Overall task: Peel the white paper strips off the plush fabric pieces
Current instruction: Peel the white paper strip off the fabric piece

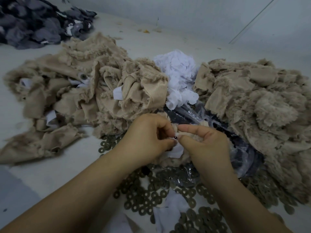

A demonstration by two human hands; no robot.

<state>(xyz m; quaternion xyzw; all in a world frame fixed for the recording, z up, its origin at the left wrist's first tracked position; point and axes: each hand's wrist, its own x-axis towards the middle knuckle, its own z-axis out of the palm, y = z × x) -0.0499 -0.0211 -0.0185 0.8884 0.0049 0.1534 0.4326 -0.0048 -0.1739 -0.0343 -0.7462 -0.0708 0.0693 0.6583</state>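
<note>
Hands (148, 137) pinch tan plush (170, 160) — white strip (176, 151).

Two forearms are seen entering from the lower edge of the head view, each ending in a bare hand. No sleeve is seen on either forearm; both are uncovered from the frame edge to the wrist. The left hand (148, 137) is seen from the back, with knuckles and the base of the thumb shown. The right hand (208, 143) is likewise seen from the back, with the index finger and thumb most plainly shown. Fingernails are seen as short where visible. Finer detail on the fingertips cannot be made out, as that area is small and partly blurred.
</note>
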